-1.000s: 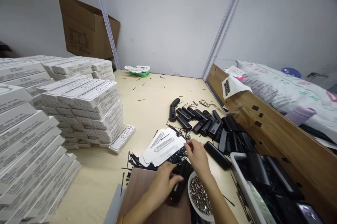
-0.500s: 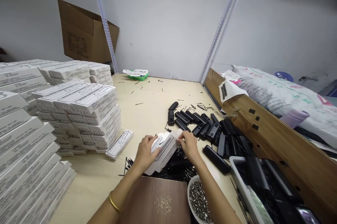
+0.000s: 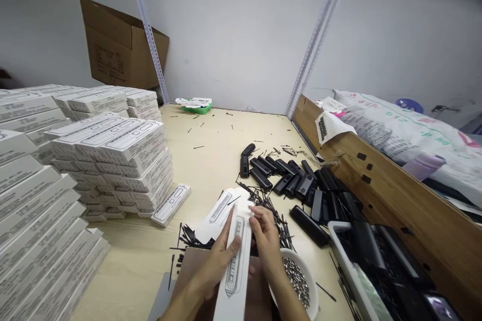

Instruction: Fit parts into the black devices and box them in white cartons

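Observation:
A long white printed box stands tilted between my hands over a brown board. My left hand grips its left side, thumb across the printed front. At its upper end, the fingers of my right hand pinch the white end flap. Flat white printed cartons lie just behind the box, on top of thin black sticks. Beside my right forearm is a white bowl of small metal pieces.
Stacked white boxes fill the left side, with a single box beside them. Black devices lie right of centre, near a grey-white bin and a wooden board. A green tray sits at the back.
Both hands have come closer to me, and a single box is now upright between them. The flat cartons, held before, now lie on the table behind it.

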Available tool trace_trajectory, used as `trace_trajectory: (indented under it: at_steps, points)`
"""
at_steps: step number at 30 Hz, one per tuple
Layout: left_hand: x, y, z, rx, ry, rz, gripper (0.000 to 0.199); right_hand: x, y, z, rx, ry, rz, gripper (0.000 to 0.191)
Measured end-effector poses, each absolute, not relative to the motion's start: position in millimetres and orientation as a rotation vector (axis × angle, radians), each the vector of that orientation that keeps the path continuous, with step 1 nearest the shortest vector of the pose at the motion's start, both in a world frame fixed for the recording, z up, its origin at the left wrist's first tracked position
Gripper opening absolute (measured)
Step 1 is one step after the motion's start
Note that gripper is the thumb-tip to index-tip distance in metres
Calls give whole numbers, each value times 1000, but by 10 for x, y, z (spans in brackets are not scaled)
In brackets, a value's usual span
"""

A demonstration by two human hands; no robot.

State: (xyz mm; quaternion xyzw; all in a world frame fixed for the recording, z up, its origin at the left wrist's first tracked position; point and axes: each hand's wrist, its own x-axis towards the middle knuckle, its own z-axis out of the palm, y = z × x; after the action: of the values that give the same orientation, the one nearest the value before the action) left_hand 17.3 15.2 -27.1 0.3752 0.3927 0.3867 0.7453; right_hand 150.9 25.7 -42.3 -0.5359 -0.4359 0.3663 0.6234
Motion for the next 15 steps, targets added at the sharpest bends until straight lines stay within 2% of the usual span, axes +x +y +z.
trace_trajectory:
  at_steps: [3, 5, 11, 15]
  points:
    - [189, 82, -271, 988, 944, 884, 64, 1387, 40, -512, -1350, -978, 862, 29]
    - [204, 37, -303, 1037, 962, 814, 64, 1360, -52, -558, -1347, -919, 898, 30]
    - [242, -76, -409, 951, 1001, 781, 99, 1378, -122, -549, -1140, -719, 1070, 26]
    - [224, -160, -425, 1003, 1021, 835, 98, 1414, -57, -476, -1079, -653, 1302, 28]
